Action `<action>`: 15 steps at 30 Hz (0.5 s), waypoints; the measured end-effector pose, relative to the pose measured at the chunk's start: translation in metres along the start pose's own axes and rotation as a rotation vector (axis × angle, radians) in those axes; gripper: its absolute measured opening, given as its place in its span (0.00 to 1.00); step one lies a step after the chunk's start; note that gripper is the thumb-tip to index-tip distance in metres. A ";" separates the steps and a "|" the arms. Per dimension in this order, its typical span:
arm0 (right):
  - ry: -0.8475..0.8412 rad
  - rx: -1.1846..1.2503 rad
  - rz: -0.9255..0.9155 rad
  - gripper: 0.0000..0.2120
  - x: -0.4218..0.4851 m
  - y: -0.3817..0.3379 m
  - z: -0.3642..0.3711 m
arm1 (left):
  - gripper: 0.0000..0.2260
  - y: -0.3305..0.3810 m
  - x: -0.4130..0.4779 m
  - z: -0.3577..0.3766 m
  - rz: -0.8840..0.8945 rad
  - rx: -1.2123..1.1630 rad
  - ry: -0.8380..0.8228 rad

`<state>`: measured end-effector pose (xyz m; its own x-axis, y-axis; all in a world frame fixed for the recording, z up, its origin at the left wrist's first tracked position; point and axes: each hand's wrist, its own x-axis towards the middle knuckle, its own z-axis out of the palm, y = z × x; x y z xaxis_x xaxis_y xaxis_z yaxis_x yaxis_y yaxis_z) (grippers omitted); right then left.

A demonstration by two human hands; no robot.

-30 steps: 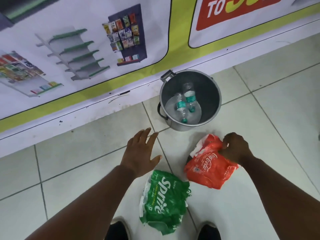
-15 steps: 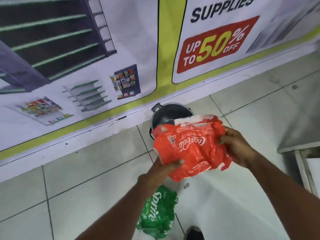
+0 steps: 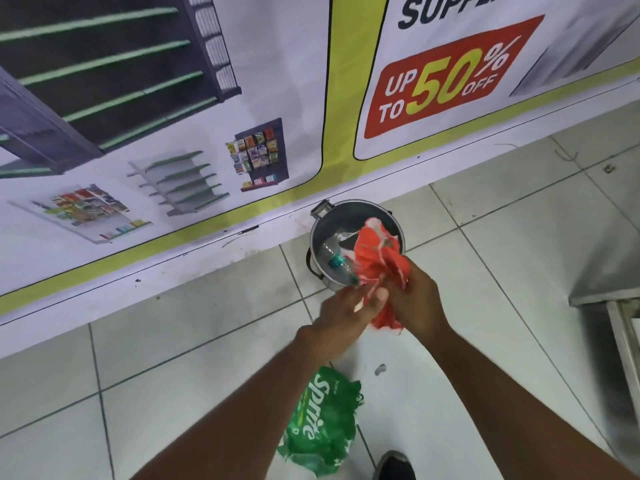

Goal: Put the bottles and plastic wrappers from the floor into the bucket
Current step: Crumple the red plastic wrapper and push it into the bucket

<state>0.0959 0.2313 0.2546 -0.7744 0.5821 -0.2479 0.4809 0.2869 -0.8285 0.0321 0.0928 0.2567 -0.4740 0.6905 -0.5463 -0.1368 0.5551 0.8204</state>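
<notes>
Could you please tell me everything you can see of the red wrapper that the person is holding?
The red wrapper is thin, crinkly plastic with white markings, scrunched into a bunch. Both hands grip its lower end: the left hand and the right hand. Its upper part rises in front of the open metal bucket, not yet dropped in.

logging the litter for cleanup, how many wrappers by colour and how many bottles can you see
red wrapper: 1, in both hands above the bucket
green wrapper: 1, on the floor
bottles: at least 1 in the bucket, rest hidden
total: 3 seen
</notes>
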 end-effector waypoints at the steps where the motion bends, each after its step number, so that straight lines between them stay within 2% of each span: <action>1: 0.019 -0.204 -0.040 0.12 0.007 0.003 0.000 | 0.35 -0.009 0.001 -0.006 -0.002 0.199 0.095; 4: -0.062 -0.767 -0.188 0.20 0.029 0.010 0.006 | 0.33 -0.035 0.001 -0.021 -0.010 0.523 0.314; 7: -0.105 -1.101 -0.385 0.25 0.055 0.008 0.015 | 0.31 -0.053 0.003 -0.038 -0.011 0.698 0.436; 11: -0.124 -1.274 -0.486 0.39 0.094 0.004 0.031 | 0.31 -0.073 -0.007 -0.055 -0.042 0.783 0.445; 15: -0.309 -1.310 -0.384 0.50 0.122 0.016 0.054 | 0.31 -0.089 -0.019 -0.069 -0.051 0.819 0.438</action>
<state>-0.0131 0.2664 0.1837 -0.9193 0.1665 -0.3565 0.1180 0.9810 0.1539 -0.0065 -0.0012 0.2054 -0.7932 0.5124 -0.3291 0.4114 0.8493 0.3309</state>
